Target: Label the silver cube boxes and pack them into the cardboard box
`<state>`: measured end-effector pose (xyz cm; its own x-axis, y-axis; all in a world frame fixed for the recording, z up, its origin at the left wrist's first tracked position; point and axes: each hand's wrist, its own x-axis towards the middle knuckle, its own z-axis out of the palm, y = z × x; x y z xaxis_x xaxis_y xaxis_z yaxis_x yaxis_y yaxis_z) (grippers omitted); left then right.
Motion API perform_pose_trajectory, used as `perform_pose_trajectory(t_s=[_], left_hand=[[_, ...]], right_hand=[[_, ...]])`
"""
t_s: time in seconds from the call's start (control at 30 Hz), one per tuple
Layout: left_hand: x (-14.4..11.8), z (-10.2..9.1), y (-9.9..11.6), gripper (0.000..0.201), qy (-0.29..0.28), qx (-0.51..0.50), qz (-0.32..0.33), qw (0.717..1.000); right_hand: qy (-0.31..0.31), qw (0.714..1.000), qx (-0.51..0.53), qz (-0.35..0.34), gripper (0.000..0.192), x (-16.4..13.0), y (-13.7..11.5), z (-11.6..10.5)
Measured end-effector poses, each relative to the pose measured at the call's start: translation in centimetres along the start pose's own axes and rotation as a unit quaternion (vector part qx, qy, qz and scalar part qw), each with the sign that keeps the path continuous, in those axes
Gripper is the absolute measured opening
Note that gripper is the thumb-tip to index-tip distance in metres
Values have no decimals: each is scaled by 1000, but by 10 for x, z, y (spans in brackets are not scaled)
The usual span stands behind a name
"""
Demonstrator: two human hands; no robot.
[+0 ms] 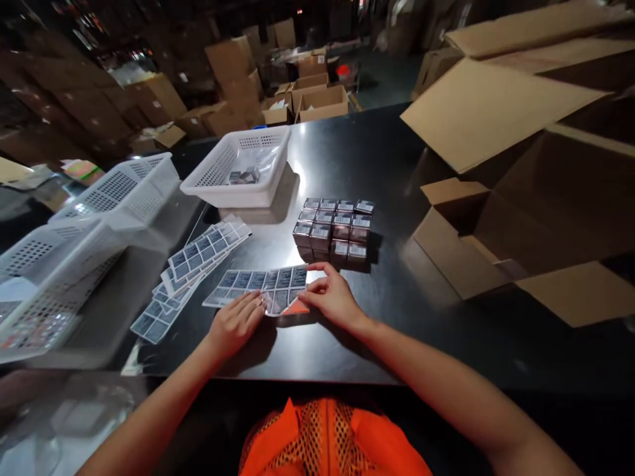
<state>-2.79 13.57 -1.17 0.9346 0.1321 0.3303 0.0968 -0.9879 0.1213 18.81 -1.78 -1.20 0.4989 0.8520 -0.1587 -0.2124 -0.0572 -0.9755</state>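
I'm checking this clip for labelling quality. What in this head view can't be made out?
- Print on the label sheet: too small and blurred to read.
- Whether the right hand pinches a label: its fingers hide the sheet's edge.
- Sheet under the left hand: covered by the palm.
- Contents of the basket: small, under glare from a clear bag.
- Lower rows of the small boxes: hidden by those in front.
- Left baskets: cut off by the frame edge.

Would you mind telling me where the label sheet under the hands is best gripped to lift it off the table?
Probably at its near right corner. The label sheet lies flat on the table, but that corner curls up between the left hand and the right hand. Come from the near side, pinching the raised edge.
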Motion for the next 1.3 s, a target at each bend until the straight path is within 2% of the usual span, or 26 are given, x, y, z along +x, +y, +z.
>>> perform_pose_trajectory(t_s=[0.07,0.1,0.17,0.2,0.23,0.3,0.37,0.47,0.53,0.6,0.7,0.8,0.9,1.0,1.07,1.13,1.3], left_hand=[[10,-13,-6,20,-52,-14,-26,998],[17,-21,-7,31,-80,-32,-30,996],[35,-37,-6,86,-118,-88,-29,989],[46,-43,-5,98,-114,-117,-37,986],[57,-47,-3,93,-101,-139,-53,984],[80,-50,0,56,-73,-151,-102,981],[101,-47,3,29,-91,-147,-134,976],[120,-40,4,21,-108,-176,-120,971],[122,-35,4,21,-104,-220,-95,965],[119,-28,4,24,-99,-262,-84,956],[111,-17,9,29,-72,-274,-116,952],[105,-7,15,40,-24,-193,-163,967],[103,-2,18,57,31,-90,-144,985],[102,0,16,65,45,-43,-89,994],[102,1,16,66,40,-24,-82,996],[102,2,16,65,40,-2,-104,994],[103,5,23,66,45,0,-192,980]], right_hand=[[3,1000,-21,-10,54,-2,-1,1],[3,999,-31,-16,55,-3,-2,1],[-5,998,-47,-30,59,-5,-4,2],[-12,998,-55,-38,61,-6,-4,3],[-19,997,-63,-48,61,-7,-4,3],[-30,994,-84,-71,59,-9,-5,4],[-29,990,-104,-95,55,-9,-6,3],[7,989,-93,-117,57,-8,-8,0],[31,988,-77,-127,51,-6,-9,-3],[34,988,-71,-131,37,-3,-9,-6],[37,987,-81,-135,26,-1,-10,-11],[42,977,-148,-148,17,0,-13,-14],[27,965,-193,-176,10,-3,-17,-14],[22,964,-166,-206,27,-7,-19,-13],[3,961,-174,-217,35,-8,-20,-12],[-17,957,-198,-211,33,-9,-19,-12],[-11,951,-251,-180,20,-10,-22,-12]])
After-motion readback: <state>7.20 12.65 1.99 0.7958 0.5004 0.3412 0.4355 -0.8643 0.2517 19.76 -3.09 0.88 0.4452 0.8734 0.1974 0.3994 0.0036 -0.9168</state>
